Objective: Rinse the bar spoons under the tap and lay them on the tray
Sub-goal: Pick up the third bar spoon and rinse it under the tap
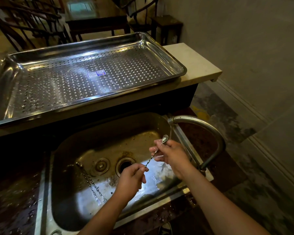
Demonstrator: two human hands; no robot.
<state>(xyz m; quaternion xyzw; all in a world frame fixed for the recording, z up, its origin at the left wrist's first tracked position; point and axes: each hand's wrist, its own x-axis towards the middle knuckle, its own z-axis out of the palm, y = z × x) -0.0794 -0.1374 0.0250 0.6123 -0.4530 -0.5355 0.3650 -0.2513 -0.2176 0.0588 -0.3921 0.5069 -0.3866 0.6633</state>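
Note:
A long twisted-stem bar spoon (152,157) is held over the steel sink (71,192), its bowl up near the curved tap's (209,126) spout, where a thin stream of water falls. My left hand (131,179) pinches the lower end of the stem. My right hand (171,155) holds the stem just below the bowl, fingers wet. The perforated steel tray (10,85) lies on the raised ledge behind the sink with nothing on it but a blue sticker.
A drain (125,165), a plug (101,166) and a chain (90,182) lie in the sink's bottom. The dark countertop around the sink is wet. Wooden chairs and a table (95,22) stand beyond the white ledge (199,65). A wall runs along the right.

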